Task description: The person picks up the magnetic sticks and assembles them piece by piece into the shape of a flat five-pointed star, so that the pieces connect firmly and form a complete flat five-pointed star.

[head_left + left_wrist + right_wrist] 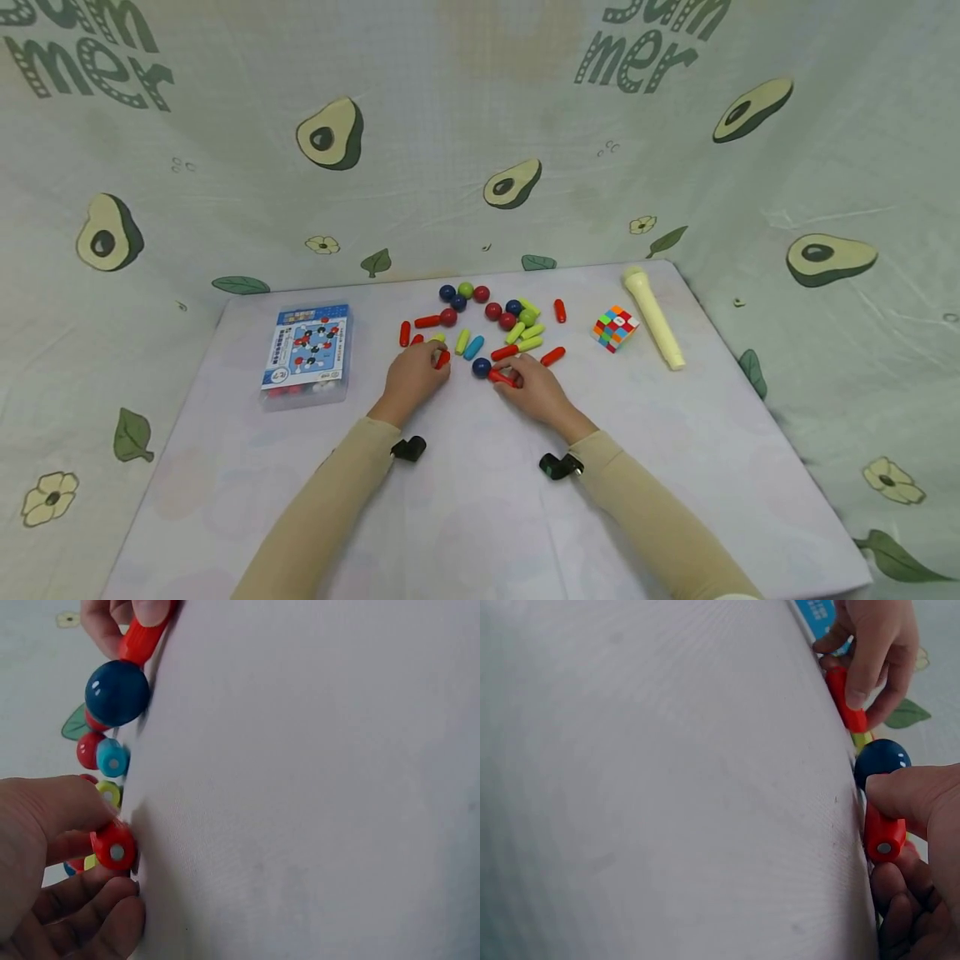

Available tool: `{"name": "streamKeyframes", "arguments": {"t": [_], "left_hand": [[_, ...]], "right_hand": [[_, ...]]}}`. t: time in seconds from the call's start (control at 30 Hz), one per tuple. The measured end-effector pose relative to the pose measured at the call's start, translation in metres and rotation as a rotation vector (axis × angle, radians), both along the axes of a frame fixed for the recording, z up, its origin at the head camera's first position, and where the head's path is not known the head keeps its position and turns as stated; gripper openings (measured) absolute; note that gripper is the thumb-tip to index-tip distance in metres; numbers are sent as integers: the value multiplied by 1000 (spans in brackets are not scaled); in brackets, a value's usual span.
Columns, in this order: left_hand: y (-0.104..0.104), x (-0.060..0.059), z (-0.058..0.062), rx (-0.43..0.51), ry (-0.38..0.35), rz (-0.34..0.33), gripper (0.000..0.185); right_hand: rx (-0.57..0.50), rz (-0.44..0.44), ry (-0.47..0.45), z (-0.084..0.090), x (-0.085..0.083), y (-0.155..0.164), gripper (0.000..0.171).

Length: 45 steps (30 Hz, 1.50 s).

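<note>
Pinching a smooth, silver-ended red cylinder (885, 831): right hand (538, 392)

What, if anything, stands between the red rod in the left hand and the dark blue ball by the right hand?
Nothing visible: bare tabletop shows between the red rod in the left hand and the dark blue ball. The light blue rod lies close by, just on the gap's far side.

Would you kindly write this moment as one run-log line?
left hand: pinches red rod; right hand: pinches second red rod, end against dark-blue ball; molecular-model box: left of hands; Rubik's cube: right of hands
</note>
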State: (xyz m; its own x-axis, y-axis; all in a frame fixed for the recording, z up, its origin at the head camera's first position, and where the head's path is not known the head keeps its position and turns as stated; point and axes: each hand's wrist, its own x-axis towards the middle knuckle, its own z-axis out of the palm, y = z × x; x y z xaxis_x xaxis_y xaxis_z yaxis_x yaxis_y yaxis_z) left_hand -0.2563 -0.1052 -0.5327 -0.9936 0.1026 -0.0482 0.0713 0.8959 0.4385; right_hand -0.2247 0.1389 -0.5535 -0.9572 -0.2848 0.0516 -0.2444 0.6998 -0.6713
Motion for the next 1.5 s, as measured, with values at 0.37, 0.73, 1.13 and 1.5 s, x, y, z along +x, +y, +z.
{"name": "streamKeyframes", "arguments": {"t": [0.37,0.73,1.13,1.5], "left_hand": [[4,22,-4,161,-33,31,29],[14,37,-14,293,-11,-1,26],[17,36,-20,315,41,-20,30],[19,36,-17,313,11,-3,41]], "right_hand": [[-1,-3,1,-1,0,0,31],[-41,-2,-28,3,1,1,32],[17,47,-1,3,-6,-10,32],[30,57,23,1,-5,-14,30]]}}
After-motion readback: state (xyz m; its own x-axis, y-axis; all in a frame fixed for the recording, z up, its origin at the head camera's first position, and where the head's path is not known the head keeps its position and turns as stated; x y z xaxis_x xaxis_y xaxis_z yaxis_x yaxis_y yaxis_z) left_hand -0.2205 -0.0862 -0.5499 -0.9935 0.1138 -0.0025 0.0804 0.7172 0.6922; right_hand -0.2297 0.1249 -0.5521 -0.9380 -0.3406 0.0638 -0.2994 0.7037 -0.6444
